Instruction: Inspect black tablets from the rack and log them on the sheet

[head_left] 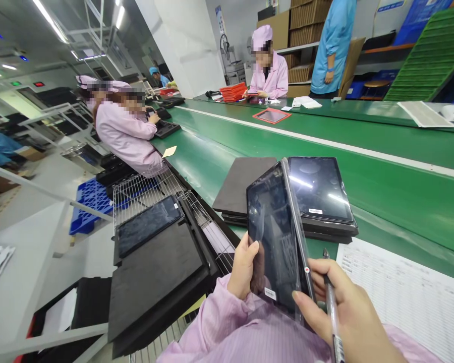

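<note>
While the dark glossy rectangular tablet [276,237] is pinched upright by the left hand [244,269], a slim pen [332,307] is clasped in the right hand's [344,312] grip.

Own hands: two, the left hand [244,267] and the right hand [344,312].
Tablets held: one tablet [276,237], gripped by both hands.
Pens: one pen [332,307], in the right hand.
Tablets on the belt: one second tablet [320,189] lying screen up on a stack of dark trays [242,186].
Tablets in the wire rack: one third tablet [147,224].
Red frames on the belt: one red frame [271,115].
Printed sheets beside the right hand: one sheet [408,297].
Other people in view: at least four, three in pink and one in blue.
</note>
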`<action>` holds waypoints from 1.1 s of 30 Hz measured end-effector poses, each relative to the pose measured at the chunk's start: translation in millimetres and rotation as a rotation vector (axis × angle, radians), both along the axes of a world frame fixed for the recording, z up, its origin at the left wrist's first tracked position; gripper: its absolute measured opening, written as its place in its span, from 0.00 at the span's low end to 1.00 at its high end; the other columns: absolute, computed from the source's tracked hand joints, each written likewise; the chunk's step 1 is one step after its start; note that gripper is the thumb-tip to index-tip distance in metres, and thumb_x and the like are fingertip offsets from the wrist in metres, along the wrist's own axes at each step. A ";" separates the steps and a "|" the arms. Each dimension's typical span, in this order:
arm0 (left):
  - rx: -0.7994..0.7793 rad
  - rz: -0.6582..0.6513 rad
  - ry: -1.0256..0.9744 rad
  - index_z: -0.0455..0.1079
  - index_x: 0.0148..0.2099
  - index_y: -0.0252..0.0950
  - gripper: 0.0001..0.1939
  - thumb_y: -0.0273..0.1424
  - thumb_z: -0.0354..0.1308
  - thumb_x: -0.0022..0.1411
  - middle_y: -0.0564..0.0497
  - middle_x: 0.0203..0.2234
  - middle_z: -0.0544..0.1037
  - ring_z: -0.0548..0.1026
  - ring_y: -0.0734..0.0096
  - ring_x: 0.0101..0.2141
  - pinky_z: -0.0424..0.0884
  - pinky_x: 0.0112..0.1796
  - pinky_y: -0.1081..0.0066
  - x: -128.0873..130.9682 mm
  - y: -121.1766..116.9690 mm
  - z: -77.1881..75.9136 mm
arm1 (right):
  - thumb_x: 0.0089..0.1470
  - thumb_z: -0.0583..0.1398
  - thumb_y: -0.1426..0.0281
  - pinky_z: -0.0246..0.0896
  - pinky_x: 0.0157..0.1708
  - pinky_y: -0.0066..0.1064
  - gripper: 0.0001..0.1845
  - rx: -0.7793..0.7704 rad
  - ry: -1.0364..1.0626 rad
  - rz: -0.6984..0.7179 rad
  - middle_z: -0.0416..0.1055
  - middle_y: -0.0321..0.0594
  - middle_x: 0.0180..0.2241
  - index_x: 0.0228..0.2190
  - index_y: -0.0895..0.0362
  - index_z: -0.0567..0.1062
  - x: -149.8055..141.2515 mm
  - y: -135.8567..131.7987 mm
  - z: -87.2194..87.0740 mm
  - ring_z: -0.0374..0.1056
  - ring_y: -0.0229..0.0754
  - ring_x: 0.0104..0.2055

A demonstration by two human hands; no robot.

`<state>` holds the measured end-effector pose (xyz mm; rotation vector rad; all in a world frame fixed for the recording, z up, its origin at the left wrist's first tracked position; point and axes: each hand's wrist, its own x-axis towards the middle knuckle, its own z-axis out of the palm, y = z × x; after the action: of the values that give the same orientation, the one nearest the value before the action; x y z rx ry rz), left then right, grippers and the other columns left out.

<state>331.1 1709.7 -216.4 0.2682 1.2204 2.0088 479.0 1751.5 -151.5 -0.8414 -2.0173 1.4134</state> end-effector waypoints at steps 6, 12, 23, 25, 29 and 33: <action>-0.015 -0.113 0.045 0.69 0.42 0.36 0.16 0.36 0.61 0.51 0.49 0.37 0.76 0.73 0.66 0.39 0.67 0.44 0.68 -5.6 2.3 -4.4 | 0.47 0.59 0.67 0.65 0.25 0.22 0.08 -0.054 0.107 -0.084 0.65 0.27 0.20 0.33 0.52 0.66 1.1 4.1 1.7 0.67 0.36 0.23; 0.023 -0.171 0.137 0.68 0.45 0.36 0.20 0.37 0.62 0.50 0.49 0.41 0.75 0.71 0.68 0.43 0.64 0.46 0.72 -8.9 32.9 0.0 | 0.49 0.60 0.71 0.66 0.25 0.19 0.12 0.109 0.153 -0.035 0.71 0.29 0.25 0.37 0.52 0.64 18.4 18.2 5.1 0.69 0.34 0.25; 0.034 -0.378 0.163 0.72 0.37 0.34 0.15 0.36 0.63 0.48 0.55 0.27 0.71 0.67 0.78 0.28 0.64 0.33 0.79 35.4 80.4 15.1 | 0.45 0.62 0.69 0.70 0.32 0.29 0.20 -0.044 0.136 -0.238 0.75 0.40 0.35 0.41 0.55 0.65 54.3 15.8 16.3 0.72 0.44 0.35; 0.051 -0.420 0.148 0.72 0.38 0.34 0.14 0.36 0.63 0.49 0.54 0.29 0.73 0.67 0.77 0.30 0.64 0.35 0.79 41.3 83.6 15.5 | 0.41 0.63 0.69 0.70 0.32 0.29 0.22 -0.118 0.153 -0.314 0.75 0.40 0.36 0.41 0.55 0.66 56.5 13.4 19.1 0.72 0.45 0.36; 0.050 -0.437 0.116 0.73 0.36 0.34 0.15 0.37 0.64 0.47 0.54 0.28 0.73 0.67 0.77 0.30 0.64 0.36 0.79 48.0 86.2 17.4 | 0.38 0.64 0.68 0.68 0.31 0.29 0.26 -0.185 0.173 -0.363 0.74 0.40 0.39 0.42 0.54 0.66 60.0 11.3 21.8 0.70 0.46 0.41; 0.036 -0.426 0.126 0.73 0.37 0.34 0.15 0.36 0.64 0.46 0.54 0.28 0.73 0.67 0.77 0.29 0.64 0.34 0.78 48.2 86.0 18.9 | 0.40 0.63 0.68 0.67 0.32 0.29 0.25 -0.206 0.168 -0.340 0.74 0.40 0.39 0.42 0.54 0.65 63.8 11.3 19.4 0.69 0.46 0.43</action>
<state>379.3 1795.7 -197.4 0.6262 1.0945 1.6632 542.8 1762.8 -132.1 -1.0571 -1.5373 1.4532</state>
